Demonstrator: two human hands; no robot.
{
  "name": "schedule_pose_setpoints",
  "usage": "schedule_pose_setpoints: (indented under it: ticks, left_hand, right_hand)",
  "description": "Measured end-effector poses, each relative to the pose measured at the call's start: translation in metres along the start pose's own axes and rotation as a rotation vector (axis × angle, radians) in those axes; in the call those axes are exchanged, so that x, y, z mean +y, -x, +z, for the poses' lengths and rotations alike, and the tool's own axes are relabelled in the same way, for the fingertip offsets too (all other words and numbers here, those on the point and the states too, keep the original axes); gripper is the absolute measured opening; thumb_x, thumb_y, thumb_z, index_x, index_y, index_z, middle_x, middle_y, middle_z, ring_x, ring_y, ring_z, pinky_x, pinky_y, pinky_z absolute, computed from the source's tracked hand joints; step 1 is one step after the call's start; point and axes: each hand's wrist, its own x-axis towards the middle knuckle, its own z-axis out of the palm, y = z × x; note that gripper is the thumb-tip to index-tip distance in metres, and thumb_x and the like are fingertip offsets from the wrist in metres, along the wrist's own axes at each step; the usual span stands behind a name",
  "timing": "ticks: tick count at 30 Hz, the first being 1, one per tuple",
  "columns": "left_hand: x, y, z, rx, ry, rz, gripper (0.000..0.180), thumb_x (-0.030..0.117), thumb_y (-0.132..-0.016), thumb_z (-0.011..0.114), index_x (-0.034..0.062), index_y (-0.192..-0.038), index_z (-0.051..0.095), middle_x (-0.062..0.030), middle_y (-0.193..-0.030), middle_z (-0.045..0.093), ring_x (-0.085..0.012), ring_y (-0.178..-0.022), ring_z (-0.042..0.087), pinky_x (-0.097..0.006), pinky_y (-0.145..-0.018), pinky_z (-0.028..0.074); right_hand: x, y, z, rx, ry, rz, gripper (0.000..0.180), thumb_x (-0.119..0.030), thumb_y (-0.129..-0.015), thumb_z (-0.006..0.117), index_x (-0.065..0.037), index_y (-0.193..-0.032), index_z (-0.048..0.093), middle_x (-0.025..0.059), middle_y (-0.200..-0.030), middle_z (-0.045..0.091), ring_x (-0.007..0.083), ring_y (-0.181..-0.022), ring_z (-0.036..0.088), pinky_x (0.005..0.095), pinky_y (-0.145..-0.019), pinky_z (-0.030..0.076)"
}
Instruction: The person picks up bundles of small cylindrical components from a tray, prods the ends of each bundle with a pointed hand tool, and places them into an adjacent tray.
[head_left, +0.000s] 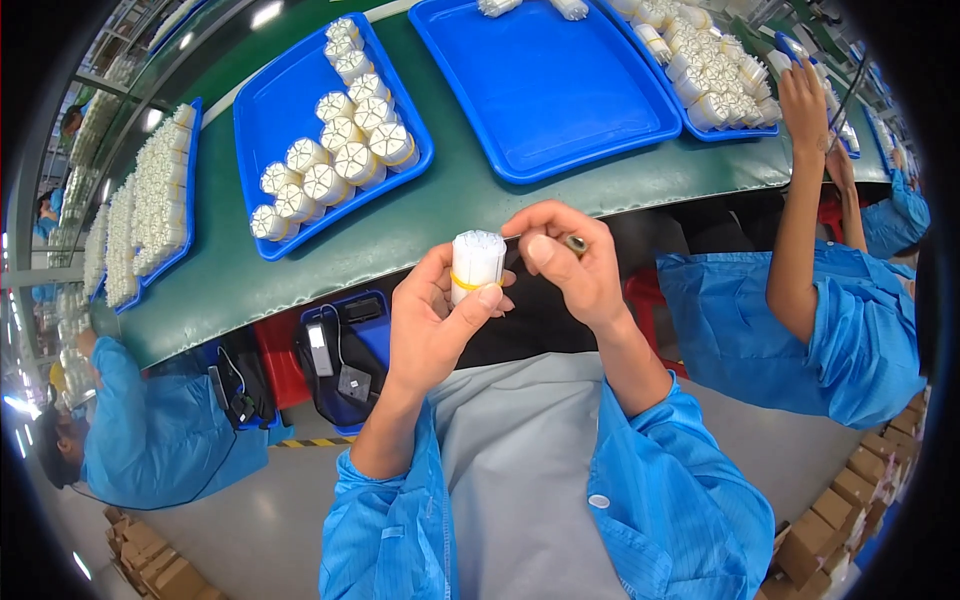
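Upright in my left hand (440,305) is a white cylindrical bundle (477,262) with a yellow rubber band round its lower part. The thumb presses its front and the fingers wrap behind it. Just to the right, my right hand (575,262) is curled, its index finger pointing at the bundle's top edge. From this hand sticks the round metallic end of a slim tool (576,244); the rest of it is hidden in the palm. Similar banded bundles (355,160) stand in the blue tray (270,110) ahead on the left.
A blue tray (545,100) ahead has a few white pieces at its far end. Trays of white bundles (710,80) flank it on the green table (215,270). Co-workers in blue sit right (800,320) and left (160,430). Cardboard boxes (830,520) stand at lower right.
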Motion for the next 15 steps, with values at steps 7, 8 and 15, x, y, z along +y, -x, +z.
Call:
schedule_pose_setpoints:
  ticks: [7,8,15]
  left_hand:
    - [-0.002,0.001,-0.004,-0.051,0.086,-0.044,0.05,0.025,-0.092,0.065,-0.0074,-0.126,0.049,-0.0203,-0.104,0.067,-0.0191,-0.083,0.068,-0.03,-0.074,0.056]
    - [-0.003,0.001,-0.004,-0.078,0.115,-0.038,0.052,0.029,-0.093,0.064,-0.0074,-0.127,0.048,-0.0213,-0.105,0.067,-0.0204,-0.083,0.069,-0.031,-0.074,0.056]
    - [-0.01,0.0,-0.005,-0.156,0.349,-0.055,0.055,0.032,-0.092,0.058,-0.0081,-0.128,0.046,-0.0299,-0.111,0.063,-0.0322,-0.087,0.07,-0.038,-0.075,0.058]
  right_hand:
    - [0.001,0.001,-0.001,0.033,-0.043,0.018,0.028,-0.027,-0.095,0.061,0.001,-0.093,0.065,-0.0042,-0.066,0.05,0.002,-0.061,0.042,0.0211,-0.053,0.031]
    - [0.0,0.002,0.0,0.036,-0.044,0.018,0.028,-0.027,-0.095,0.061,0.001,-0.093,0.065,-0.0042,-0.066,0.05,0.002,-0.061,0.042,0.0211,-0.053,0.031]
    - [-0.002,0.003,0.003,0.034,-0.063,0.052,0.03,-0.027,-0.096,0.06,0.001,-0.087,0.065,-0.0011,-0.068,0.054,0.0036,-0.064,0.045,0.0216,-0.055,0.035]
